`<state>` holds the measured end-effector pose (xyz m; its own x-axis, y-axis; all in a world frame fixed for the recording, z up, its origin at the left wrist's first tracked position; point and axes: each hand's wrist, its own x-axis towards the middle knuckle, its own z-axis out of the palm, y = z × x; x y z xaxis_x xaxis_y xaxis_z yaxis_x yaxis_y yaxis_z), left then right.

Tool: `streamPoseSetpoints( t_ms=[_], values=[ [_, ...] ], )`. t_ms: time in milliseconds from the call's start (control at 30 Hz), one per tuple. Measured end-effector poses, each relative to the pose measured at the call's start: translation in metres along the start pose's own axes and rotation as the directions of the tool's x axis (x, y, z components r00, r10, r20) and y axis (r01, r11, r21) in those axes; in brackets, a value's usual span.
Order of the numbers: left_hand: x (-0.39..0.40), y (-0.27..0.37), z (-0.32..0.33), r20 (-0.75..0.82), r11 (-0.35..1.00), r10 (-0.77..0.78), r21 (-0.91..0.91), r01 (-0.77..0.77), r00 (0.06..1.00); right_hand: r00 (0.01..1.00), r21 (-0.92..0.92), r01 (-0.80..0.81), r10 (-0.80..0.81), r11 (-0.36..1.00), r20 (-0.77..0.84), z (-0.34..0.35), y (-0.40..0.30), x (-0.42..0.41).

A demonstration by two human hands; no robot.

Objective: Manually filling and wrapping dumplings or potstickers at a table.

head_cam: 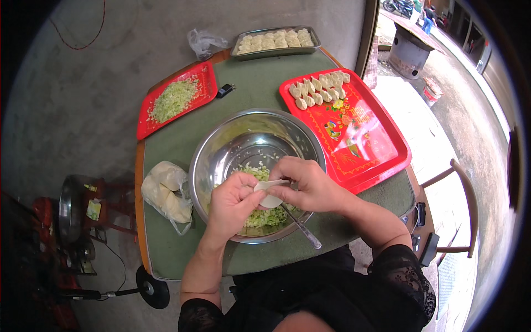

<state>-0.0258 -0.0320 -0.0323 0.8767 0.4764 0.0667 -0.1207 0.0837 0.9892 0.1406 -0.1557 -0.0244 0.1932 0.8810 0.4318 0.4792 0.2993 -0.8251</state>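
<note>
Between my two hands is a thin, pale dumpling wrapper (271, 201), held above a large stainless steel bowl (209, 145). My left hand (234, 203) grips its left side with thumb and fingers. The fingertips of my right hand (300, 184) pinch its upper right edge. Whether there is filling inside the wrapper is hidden. Below, chopped green vegetable filling (263, 219) lies in the bowl. A metal spoon (305, 232) leans on the bowl's near rim, its handle sticking out towards me.
Shaped dumplings (317, 85) stand in rows on a red tray (373, 145) at right. Another red tray (143, 126) holds chopped vegetable. A metal pan (276, 52) of dumplings sits at the back. Bagged dough (168, 191) lies left of the bowl; a small black device (224, 91) is behind it.
</note>
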Motion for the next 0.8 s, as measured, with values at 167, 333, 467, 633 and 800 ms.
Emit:
streamPoseSetpoints(
  t_ms=[167,333,467,633,800],
  values=[
    [-0.002,0.004,-0.001,0.044,0.996,-0.028,0.086,0.024,0.999,0.994,-0.067,0.106,-0.107,0.992,-0.004,0.003,0.008,0.000],
    [-0.003,0.005,-0.002,0.062,0.995,-0.056,0.083,0.050,0.996,0.998,-0.053,0.066,-0.067,0.996,-0.006,0.003,0.006,0.000],
    [-0.001,0.009,0.002,0.066,0.999,-0.053,0.010,0.053,0.996,0.998,0.010,-0.058,0.058,0.998,0.010,0.000,0.000,-0.001],
    [0.000,0.004,0.002,0.035,0.998,-0.058,0.025,0.057,0.998,0.998,0.093,-0.067,0.068,0.993,-0.015,0.004,0.003,-0.001],
    [-0.001,0.003,0.002,0.027,0.998,-0.053,0.040,0.052,0.998,0.999,0.005,-0.042,0.042,0.999,0.004,0.001,-0.003,0.000]
  ],
)
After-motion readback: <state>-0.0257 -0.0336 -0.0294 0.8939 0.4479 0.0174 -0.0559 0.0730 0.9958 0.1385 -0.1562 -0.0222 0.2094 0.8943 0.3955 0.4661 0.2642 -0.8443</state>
